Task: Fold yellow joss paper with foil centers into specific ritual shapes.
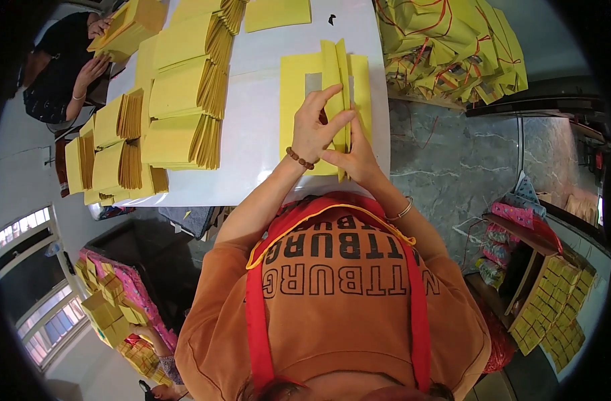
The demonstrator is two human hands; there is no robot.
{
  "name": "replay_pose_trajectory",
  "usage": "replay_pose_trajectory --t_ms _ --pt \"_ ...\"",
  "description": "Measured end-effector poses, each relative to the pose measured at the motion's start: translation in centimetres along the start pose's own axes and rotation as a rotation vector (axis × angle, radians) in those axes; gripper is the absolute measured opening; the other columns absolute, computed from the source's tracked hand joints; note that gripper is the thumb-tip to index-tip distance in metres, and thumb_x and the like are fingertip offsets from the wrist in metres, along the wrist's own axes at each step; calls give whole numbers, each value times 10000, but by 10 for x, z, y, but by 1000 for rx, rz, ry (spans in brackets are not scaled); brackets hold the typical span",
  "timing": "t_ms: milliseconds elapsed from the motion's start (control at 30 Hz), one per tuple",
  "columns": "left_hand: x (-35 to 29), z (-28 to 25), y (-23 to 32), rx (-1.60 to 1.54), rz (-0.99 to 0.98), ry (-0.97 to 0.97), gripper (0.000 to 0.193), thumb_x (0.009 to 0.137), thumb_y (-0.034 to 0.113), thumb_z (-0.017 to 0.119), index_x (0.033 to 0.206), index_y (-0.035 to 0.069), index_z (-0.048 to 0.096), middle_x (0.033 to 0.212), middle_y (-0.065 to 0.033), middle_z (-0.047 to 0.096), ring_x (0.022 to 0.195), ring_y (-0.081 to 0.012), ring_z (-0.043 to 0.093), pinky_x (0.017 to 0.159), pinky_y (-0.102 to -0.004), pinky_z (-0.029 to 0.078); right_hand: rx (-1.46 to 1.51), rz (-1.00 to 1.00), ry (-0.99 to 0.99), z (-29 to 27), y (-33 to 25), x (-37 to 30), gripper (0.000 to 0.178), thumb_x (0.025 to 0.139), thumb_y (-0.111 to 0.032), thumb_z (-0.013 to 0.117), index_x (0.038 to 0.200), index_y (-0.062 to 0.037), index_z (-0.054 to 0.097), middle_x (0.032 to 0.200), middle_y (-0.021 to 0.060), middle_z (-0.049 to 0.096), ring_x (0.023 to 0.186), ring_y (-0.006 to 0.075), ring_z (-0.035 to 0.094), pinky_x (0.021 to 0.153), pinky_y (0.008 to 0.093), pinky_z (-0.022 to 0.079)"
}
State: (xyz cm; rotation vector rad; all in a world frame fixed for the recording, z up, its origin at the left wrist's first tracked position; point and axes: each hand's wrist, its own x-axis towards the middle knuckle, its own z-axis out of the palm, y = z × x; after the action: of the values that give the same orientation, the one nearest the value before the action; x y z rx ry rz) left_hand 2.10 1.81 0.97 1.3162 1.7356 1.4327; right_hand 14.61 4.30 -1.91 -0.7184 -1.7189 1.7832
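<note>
A narrow folded yellow paper [335, 67] stands along its folds in front of me, its flaps a little apart at the far end. My left hand [313, 128], a brown bead bracelet at its wrist, grips it from the left with curled fingers. From the right, my right hand [359, 157] presses on its near part, thumb toward the left hand; some of its fingers are hidden. Under the folded piece lies a flat yellow sheet [292, 87] with a greyish rectangular patch.
Stacks of folded yellow paper [178, 90] cover the left of the white table [252, 113]. At the far left, a person [58, 63] handles a yellow paper bundle [135, 27]. Yellow bags with red cords [452, 47] are heaped at right. Another person's arm [159, 344] shows lower left.
</note>
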Motion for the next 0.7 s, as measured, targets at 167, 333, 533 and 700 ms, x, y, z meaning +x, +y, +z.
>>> replay_pose_trajectory --t_ms 167,333,533,700 --pt "-1 -1 -1 -10 9 -6 475 736 250 731 1139 53 576 811 -44 515 581 -101 440 501 -228 370 -115 -36 30 0 0 -1 941 709 -185 704 1398 16 95 1305 138 354 1216 213 377 993 322 332" --pt "-3 -1 -6 -38 -5 -10 442 758 216 708 1142 45 572 812 -44 514 587 -99 437 509 -224 371 42 -5 -10 1 -7 -2 945 717 -176 702 1403 14 81 1321 143 344 1235 211 359 1003 323 323" --pt "-4 7 -3 -217 -1 139 328 818 105 592 1140 47 573 833 -62 529 618 -109 465 546 -233 394 140 -21 -20 3 -16 -1 936 726 -163 692 1410 2 75 1331 131 334 1238 209 354 1009 323 319" --pt "-1 -2 -9 -52 155 28 273 827 111 583 1093 55 603 806 -64 521 608 -116 462 540 -241 386 41 -41 -12 2 -8 0 946 715 -168 695 1409 5 76 1342 137 320 1235 211 355 1009 322 319"
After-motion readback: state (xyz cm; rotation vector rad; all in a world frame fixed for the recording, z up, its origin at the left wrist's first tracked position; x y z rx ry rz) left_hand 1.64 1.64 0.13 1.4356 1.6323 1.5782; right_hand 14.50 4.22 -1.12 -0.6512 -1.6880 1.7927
